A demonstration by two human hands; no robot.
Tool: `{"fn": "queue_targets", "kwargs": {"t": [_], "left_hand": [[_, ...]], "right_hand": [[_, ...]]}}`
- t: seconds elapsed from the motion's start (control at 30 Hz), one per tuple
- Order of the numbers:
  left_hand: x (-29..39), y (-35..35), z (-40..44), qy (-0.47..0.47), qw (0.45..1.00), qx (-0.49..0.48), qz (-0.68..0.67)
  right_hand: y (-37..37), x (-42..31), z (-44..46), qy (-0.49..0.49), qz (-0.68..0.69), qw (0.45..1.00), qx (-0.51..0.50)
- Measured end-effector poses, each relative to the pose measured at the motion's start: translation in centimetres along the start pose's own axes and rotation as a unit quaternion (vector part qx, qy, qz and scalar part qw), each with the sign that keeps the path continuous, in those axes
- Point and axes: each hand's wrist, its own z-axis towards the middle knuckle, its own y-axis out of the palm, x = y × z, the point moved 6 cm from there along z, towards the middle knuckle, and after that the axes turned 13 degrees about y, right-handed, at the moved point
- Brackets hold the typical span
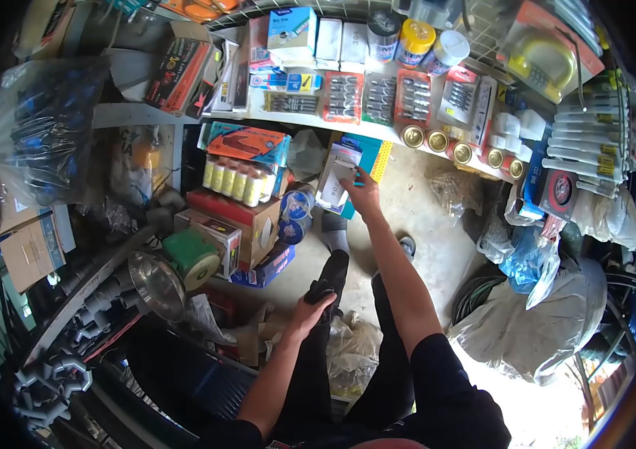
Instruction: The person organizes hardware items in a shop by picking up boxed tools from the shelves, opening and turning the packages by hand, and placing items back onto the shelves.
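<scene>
Black object (321,289) sits low, wrapped by the left hand (308,313), presumably freeing the right hand (363,196), whose grip touches the white box (333,191), pinching or not, I can't tell.

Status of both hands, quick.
Left hand: closed around a small dark object.
Right hand: fingers at a pale box; grip cannot be told.

daylight glare blown out lower right | faint rainbow flare at that edge | floor (441,258) bright, lower left in shadow | sheen on metal pan (156,286) | fisheye curve, black rim | small print soft
</scene>
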Motion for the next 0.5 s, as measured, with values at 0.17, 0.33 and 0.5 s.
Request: {"fn": "queue_targets", "kwargs": {"t": [0.17, 0.33, 0.5], "left_hand": [[5.0, 0.9, 0.7, 0.054, 0.998, -0.009, -0.016], [13.2, 5.7, 2.3, 0.265, 0.946, -0.138, 0.128], [22.2, 10.5, 7.3, 0.375, 0.833, -0.183, 0.362]], "right_hand": [[-1.1, -1.1, -5.3, -0.086, -0.114, 0.972, 0.186], [-1.0, 2.2, -18.1, 0.199, 0.318, 0.877, -0.301], [-7.2, -0.2, -23.4, -0.007, 0.446, 0.86, -0.245]]}}
